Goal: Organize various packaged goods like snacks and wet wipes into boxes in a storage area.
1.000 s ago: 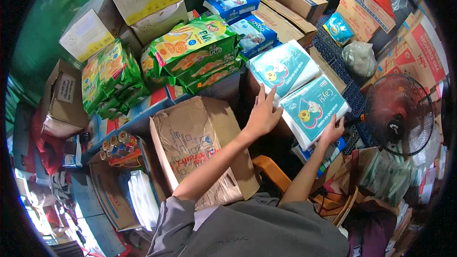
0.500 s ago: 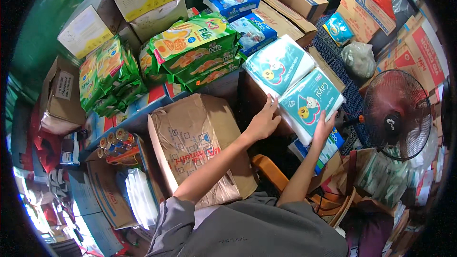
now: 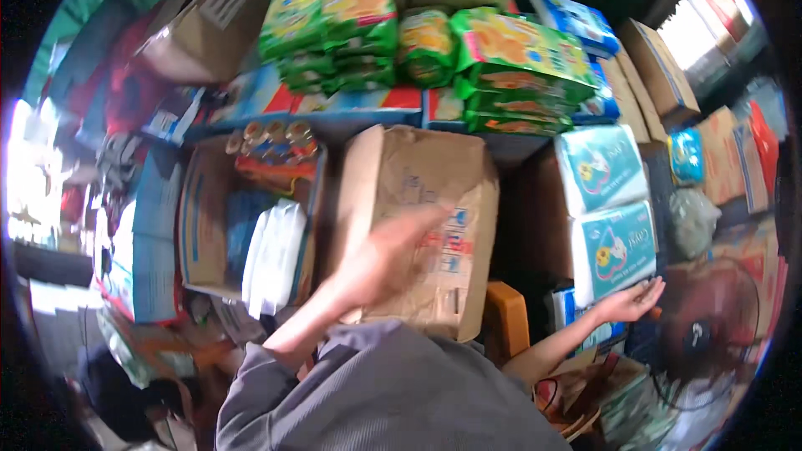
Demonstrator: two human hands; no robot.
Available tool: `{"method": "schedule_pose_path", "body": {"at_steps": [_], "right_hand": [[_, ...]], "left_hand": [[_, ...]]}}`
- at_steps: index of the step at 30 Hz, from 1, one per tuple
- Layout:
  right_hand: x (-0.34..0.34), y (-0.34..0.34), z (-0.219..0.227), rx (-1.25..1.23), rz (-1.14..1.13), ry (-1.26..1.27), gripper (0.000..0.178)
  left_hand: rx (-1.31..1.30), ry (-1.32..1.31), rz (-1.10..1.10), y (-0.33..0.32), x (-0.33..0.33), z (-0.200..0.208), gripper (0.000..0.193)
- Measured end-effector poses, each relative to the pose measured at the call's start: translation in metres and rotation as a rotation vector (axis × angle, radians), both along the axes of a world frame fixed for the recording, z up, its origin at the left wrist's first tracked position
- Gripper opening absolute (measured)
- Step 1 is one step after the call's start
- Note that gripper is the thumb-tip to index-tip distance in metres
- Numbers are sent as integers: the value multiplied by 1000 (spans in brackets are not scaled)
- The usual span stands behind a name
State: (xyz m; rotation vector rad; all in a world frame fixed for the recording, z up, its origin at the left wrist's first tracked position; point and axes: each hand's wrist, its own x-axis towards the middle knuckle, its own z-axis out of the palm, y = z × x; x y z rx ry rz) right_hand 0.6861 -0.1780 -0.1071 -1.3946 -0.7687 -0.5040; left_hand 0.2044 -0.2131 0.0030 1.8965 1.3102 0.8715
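Note:
My left hand (image 3: 393, 255) is over a closed brown cardboard box (image 3: 434, 167); motion smears its fingers, and I see nothing held in it. To the right, my right hand (image 3: 631, 301) is beside the lower edge of a white and teal soft pack (image 3: 616, 250). Its fingers are loosely bent and apart, with nothing in them. Whether it still touches the pack is unclear. A second white and teal pack (image 3: 601, 167) lies just behind the first, both on top of a box.
Green snack packs (image 3: 526, 50) are stacked at the back. An open carton (image 3: 205, 217) on the left holds capped jars (image 3: 276, 138) and a white plastic bundle (image 3: 276, 255). An orange chair part (image 3: 507, 317) stands near my body. A fan (image 3: 697, 334) is at the right.
My view has turned left, so things appear farther right. My left hand has left the teal packs and moved over the cardboard box. My right hand has let go of the near pack.

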Motion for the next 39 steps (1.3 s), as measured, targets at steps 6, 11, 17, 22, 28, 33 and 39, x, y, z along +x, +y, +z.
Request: {"method": "schedule_pose_path", "body": {"at_steps": [6,11,17,22,28,33,39], "right_hand": [[-166,22,39,-245,613,31,33],[-308,5,58,-615,1449,-220,32],[-419,-30,58,-626,1686,-848,57],[-438,-62,41,-690,1851,-999,51],[-441,-80,28,-770,1966,-927,46],[-428,-72,32,-792,1907,-906,50],[-423,-47,44,-743,1827,-681,68]], "left_hand": [[-33,180,983,-78,-166,-28,56],[-243,455,883,-149,-218,-77,59],[-431,176,853,-160,-223,-109,53],[-420,-63,886,-154,-221,-109,49],[-251,122,908,-159,-236,-118,39],[-332,142,1032,-166,-253,-96,37],[16,-20,1031,-206,-251,-43,35]]}}
